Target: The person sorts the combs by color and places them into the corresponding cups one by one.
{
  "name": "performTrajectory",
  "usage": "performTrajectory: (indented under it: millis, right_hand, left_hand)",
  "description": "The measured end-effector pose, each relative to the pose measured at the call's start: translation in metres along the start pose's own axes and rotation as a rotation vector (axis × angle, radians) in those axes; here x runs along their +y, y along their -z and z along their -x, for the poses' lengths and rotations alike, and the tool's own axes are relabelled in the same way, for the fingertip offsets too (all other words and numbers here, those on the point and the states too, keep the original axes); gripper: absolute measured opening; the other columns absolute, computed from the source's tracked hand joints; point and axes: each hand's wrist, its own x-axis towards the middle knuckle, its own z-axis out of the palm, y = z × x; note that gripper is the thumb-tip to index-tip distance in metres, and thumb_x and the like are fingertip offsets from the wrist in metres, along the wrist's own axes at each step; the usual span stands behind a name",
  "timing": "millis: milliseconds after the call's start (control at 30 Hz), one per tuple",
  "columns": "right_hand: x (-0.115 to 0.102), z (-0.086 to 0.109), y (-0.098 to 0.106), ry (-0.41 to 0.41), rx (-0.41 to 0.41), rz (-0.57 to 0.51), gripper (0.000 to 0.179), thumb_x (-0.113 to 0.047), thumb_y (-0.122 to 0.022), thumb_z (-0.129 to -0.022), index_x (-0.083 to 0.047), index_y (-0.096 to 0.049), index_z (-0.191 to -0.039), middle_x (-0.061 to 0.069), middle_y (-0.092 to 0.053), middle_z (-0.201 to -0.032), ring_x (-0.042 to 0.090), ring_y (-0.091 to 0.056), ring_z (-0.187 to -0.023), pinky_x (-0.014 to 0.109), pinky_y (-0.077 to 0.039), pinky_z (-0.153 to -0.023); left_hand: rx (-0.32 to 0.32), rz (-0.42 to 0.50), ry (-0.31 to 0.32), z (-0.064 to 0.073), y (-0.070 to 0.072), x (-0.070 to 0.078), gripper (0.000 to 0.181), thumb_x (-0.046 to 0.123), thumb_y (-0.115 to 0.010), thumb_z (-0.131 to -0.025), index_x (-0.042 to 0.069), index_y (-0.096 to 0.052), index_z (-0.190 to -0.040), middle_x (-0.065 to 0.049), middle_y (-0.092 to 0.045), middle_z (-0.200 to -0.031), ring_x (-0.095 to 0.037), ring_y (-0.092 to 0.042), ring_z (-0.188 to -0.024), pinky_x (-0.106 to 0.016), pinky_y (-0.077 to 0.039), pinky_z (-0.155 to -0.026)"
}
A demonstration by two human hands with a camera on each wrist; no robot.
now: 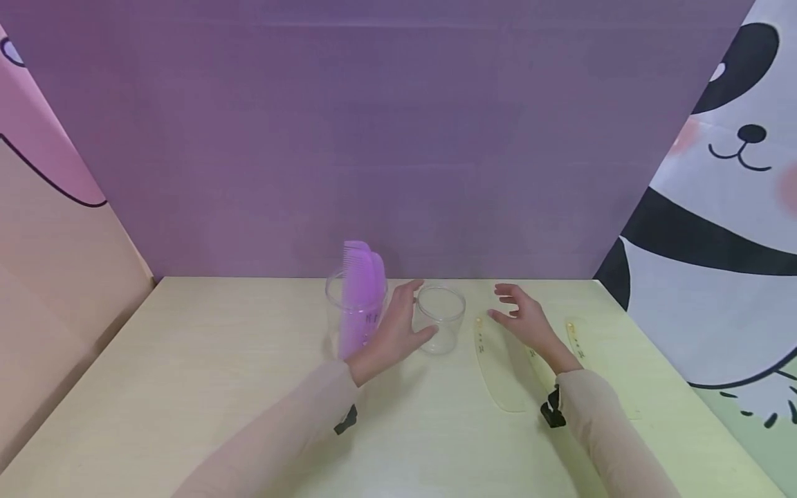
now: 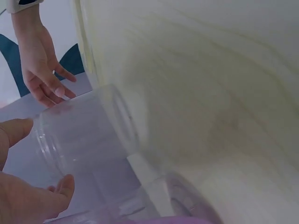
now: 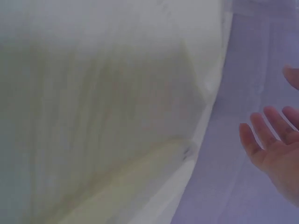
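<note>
Beside a clear plastic cup (image 1: 441, 342) in the middle of the table is my left hand (image 1: 394, 335), thumb and fingers spread apart at its left side. In the left wrist view, the fingertips are close to the rim of that cup (image 2: 88, 130). Left of this hand, purple combs (image 1: 361, 290) stand upright in a second clear cup (image 1: 333, 297). My right hand (image 1: 526, 321) hovers with relaxed, parted fingers and holds nothing. Under and beside it lie pale yellow translucent combs (image 1: 501, 377) with small printed marks; the forearm partly covers one.
The light wooden table (image 1: 218, 360) ends at a purple panel (image 1: 398, 138) behind the cups. A panda-printed wall (image 1: 735, 311) borders the right side and a pink and beige one (image 1: 56, 277) the left.
</note>
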Motion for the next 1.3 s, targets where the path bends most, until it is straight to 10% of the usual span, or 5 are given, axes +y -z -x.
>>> performTrajectory:
  millis: [533, 1300]
  right_hand:
    - [0.017, 0.002, -0.002, -0.134, -0.202, 0.109, 0.057, -0.015, -0.064, -0.084, 0.007, -0.038, -0.129, 0.028, -0.042, -0.131, 0.046, -0.042, -0.118, 0.053, -0.043, -0.093]
    - [0.019, -0.007, -0.003, -0.17, -0.402, 0.196, 0.079, -0.027, -0.074, -0.075, 0.007, -0.033, -0.134, 0.032, -0.038, -0.133, 0.047, -0.035, -0.124, 0.057, -0.034, -0.101]
  left_hand:
    - [-0.038, 0.096, 0.187, -0.016, -0.017, -0.022, 0.097, 0.02, -0.08, -0.068, 0.003, -0.019, -0.141, -0.02, -0.041, -0.134, -0.032, -0.046, -0.118, -0.041, -0.042, -0.1]
    - [-0.108, 0.137, 0.287, -0.018, -0.028, -0.032, 0.09, 0.019, -0.079, -0.07, 0.005, -0.024, -0.139, -0.015, -0.04, -0.138, -0.03, -0.047, -0.121, -0.039, -0.042, -0.101]
